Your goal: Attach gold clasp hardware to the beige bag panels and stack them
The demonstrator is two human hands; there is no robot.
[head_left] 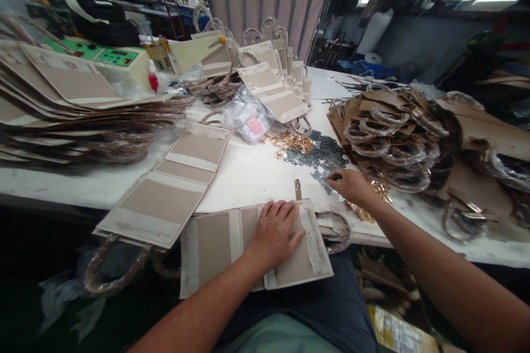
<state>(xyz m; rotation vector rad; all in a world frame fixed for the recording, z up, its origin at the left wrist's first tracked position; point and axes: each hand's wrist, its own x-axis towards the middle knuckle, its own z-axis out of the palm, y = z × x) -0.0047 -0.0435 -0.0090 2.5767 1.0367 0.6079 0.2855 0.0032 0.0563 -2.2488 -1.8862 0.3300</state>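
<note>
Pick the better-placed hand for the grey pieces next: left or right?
Probably the right hand: it is beside the grey pieces, while the left hand lies on the panel.

The left hand (276, 233) lies flat, palm down; the right hand (351, 186) is curled.

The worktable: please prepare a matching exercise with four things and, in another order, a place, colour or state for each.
1. Left hand
2. Right hand
3. Plastic bag
4. Dark flat pieces

A. Scattered on the white tabletop
B. Half closed, before the brown stack at right
C. Showing a pink patch
D. Resting flat on a beige panel

Pairs: 1-D; 2-B; 3-C; 4-A
</note>
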